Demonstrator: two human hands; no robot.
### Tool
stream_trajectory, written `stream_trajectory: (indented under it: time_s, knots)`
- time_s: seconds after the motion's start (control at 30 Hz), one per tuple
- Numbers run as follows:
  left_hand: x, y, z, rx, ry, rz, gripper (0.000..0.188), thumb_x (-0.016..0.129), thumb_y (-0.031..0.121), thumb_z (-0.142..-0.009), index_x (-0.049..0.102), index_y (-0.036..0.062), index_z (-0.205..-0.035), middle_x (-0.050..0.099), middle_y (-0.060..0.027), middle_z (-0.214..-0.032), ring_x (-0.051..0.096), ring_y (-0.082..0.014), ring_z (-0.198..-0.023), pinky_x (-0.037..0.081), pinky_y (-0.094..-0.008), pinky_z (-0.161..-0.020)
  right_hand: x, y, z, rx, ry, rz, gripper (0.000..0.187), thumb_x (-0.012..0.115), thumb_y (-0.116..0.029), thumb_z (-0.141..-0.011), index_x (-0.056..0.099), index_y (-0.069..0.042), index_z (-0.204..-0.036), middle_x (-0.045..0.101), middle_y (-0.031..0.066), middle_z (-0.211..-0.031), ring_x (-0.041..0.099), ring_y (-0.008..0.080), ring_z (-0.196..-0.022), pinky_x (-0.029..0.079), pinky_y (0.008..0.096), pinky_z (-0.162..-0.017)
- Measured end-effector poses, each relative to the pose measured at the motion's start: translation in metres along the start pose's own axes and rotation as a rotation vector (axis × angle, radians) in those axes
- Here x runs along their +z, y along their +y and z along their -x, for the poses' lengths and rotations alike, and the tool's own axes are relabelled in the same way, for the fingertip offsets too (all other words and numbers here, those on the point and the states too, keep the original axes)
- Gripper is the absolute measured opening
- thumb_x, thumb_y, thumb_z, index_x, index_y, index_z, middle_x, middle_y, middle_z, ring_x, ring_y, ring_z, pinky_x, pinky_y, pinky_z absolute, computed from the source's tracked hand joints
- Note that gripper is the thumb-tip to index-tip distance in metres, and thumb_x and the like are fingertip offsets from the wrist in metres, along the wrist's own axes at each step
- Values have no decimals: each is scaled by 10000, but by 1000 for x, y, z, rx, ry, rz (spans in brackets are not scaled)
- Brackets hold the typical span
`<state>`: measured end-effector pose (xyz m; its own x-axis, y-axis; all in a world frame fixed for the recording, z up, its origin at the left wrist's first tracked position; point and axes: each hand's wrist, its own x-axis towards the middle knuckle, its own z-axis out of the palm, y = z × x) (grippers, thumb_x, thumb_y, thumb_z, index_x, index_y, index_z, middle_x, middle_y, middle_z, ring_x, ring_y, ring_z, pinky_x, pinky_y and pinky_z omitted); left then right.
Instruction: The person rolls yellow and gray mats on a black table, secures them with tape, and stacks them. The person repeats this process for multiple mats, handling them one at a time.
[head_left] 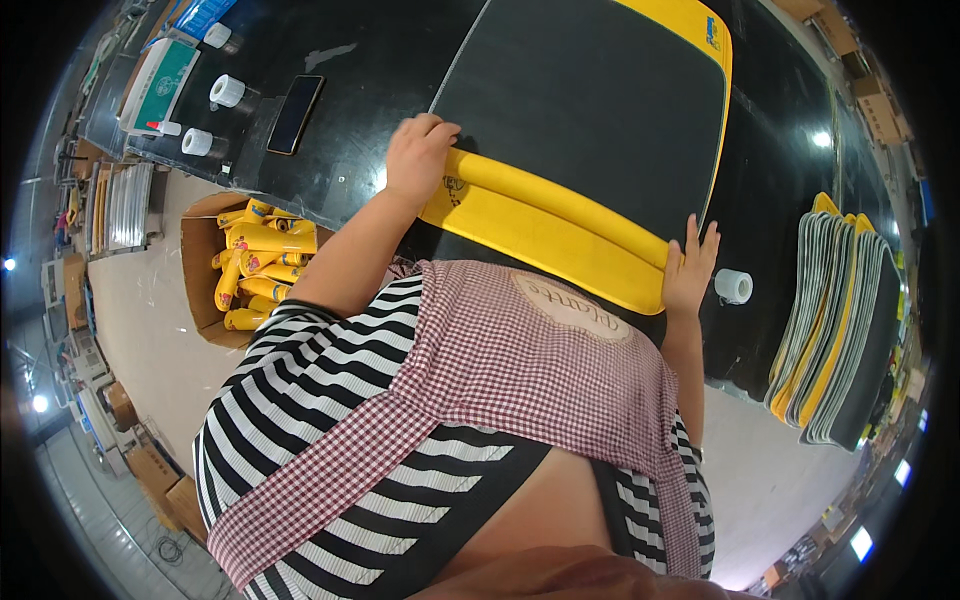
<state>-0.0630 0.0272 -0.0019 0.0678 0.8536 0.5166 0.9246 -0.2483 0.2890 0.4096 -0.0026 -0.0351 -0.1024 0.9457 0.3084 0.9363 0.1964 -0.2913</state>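
A large mat (590, 90), dark grey on its upturned face with yellow along its borders, lies on the black table in front of me. Its near edge is turned over into a yellow roll (560, 200), with a flat yellow strip along my side. My left hand (420, 160) is closed on the mat at the roll's left end, fingers curled at the edge. At the other end rests my right hand (688, 268), its fingers stretched and apart, the palm side against the roll's end and the mat's right edge.
A phone (296, 115) and several white tape rolls (228, 91) lie left on the table (370, 60); another white roll (734, 287) is right. A cardboard box (200, 270) of yellow rolled mats stands lower left. Stacked grey-and-yellow mats (835, 320) hang over the right edge.
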Motion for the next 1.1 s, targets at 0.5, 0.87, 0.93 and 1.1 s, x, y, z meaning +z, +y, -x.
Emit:
stream_trajectory:
  time_s: [0.5,0.87,0.93,1.1]
  knots:
    - [28,55,-19,12,-636,-142,871,515,782,-912,432,250,-1597,250,-253,-1690,164,-499,-1570,45,-756,-1203,7,-52,-8,-126,-189,75,663,685,-347,-944,496,-104,-1531,420,196,-1619,299,408,-1546,162,587,-1269]
    - [119,15,-180,124,-338,-70,374,563,391,-1062,701,159,-1321,587,-88,-1491,487,-281,-1425,352,-421,-1205,57,-42,-117,-152,-208,71,602,711,-312,-941,547,-101,-1481,507,172,-1552,443,384,-1459,307,544,-1218]
    - [108,24,-188,99,-507,-50,336,586,359,-1044,710,149,-1275,625,-80,-1431,534,-287,-1366,411,-425,-1143,57,-60,-95,-258,-15,91,657,736,-344,-920,527,-103,-1494,499,176,-1555,408,376,-1485,259,555,-1236]
    - [96,57,-138,126,-535,91,410,724,294,-940,656,141,-1314,623,-128,-1358,539,-310,-1333,390,-492,-1137,45,-46,-142,-296,-69,65,761,760,-414,-897,472,-114,-1534,468,185,-1575,337,380,-1524,167,583,-1256]
